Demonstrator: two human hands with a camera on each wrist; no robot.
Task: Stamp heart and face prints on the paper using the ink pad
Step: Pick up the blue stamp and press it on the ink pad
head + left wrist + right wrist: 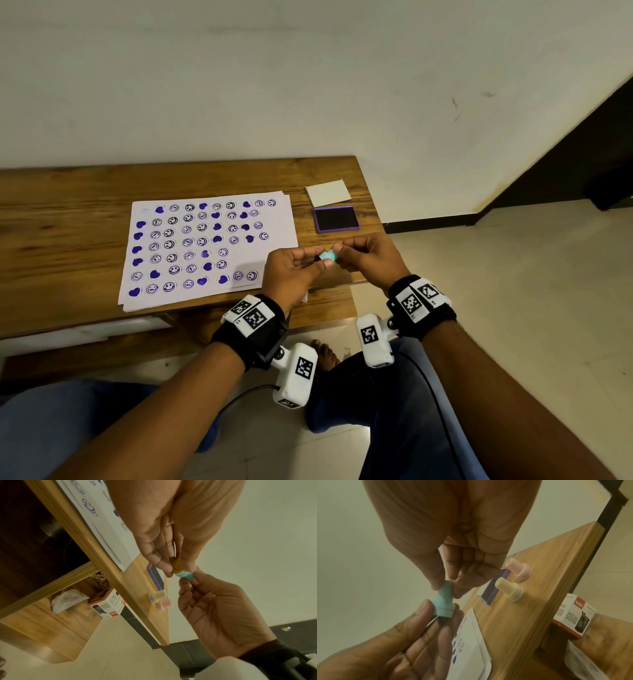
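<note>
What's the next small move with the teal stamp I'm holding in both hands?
Probably let the left hand go and carry the teal stamp to the open ink pad: the right hand already pinches its handle, and its face die is turned up, off the paper.

1. The table [68, 212] is brown wood with visible grain and a low sheen.
2. On the table, the sheets of paper [277, 233] are white and matt, printed with dark blue ink.
3. Just beyond the paper's right edge, the ink pad [336, 219] has a purple plastic frame around a dark matt pad.
4. The teal stamp [444, 601] looks like smooth matt plastic; its face [178, 566] is yellow and rubbery.
5. The cream stamp [508, 591] and pink stamp [519, 568] on the table look like the same matt plastic.
</note>
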